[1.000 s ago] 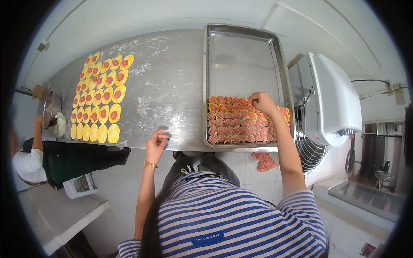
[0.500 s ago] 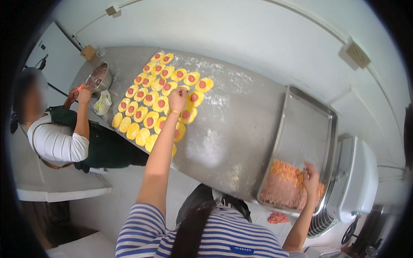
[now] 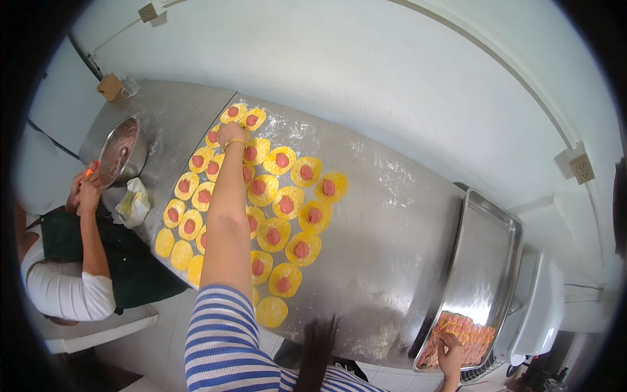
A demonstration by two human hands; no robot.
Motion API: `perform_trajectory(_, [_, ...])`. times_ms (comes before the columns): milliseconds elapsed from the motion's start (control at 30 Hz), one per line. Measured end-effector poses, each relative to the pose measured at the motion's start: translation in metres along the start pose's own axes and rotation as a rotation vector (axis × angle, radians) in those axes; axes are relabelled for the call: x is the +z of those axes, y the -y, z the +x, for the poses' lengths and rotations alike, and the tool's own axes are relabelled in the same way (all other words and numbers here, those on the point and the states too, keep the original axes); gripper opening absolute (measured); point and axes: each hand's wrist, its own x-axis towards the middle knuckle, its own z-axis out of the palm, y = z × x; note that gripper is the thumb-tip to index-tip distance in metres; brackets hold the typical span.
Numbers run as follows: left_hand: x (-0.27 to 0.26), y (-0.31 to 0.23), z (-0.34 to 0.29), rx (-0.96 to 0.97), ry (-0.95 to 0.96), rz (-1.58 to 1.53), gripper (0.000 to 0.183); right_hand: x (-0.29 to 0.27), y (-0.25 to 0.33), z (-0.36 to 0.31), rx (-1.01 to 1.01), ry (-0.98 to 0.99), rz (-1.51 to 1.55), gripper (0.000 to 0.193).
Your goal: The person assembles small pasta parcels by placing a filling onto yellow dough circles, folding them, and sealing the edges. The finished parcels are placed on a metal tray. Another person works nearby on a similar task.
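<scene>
Yellow wrappers (image 3: pixel 295 215), most topped with pink filling (image 3: pixel 286 204), lie in rows on the metal table (image 3: pixel 379 261). The left hand (image 3: pixel 232 135) has moved deeper among the rows, fingers bunched low; whether they grip a wrapper I cannot tell. In my judgement, this puts the far wrappers within reach. The right hand (image 3: pixel 450 356) curls loosely over filled pieces (image 3: pixel 467 330) in the tray (image 3: pixel 486 261), its grip unclear. Beyond, a co-worker (image 3: pixel 72 294) stands near a bowl (image 3: pixel 137 159).

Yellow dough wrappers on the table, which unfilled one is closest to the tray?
The bare yellow dough wrapper at the right end of the front row; other visible unfilled wrappers lie left of it, farther from the metal tray.
</scene>
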Motion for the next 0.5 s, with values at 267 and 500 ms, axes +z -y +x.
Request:
perform_trajectory(267, [0.045,0.005,0.057,-0.014,0.18,-0.26,0.03,0.004,0.055,0.026,-0.07,0.035,-0.1,0.032])
perform_trajectory(500, [0.037,0.002,0.042,-0.166,0.455,-1.529,0.014,0.008,0.091,0.047,-0.136,0.029,-0.061,0.032])
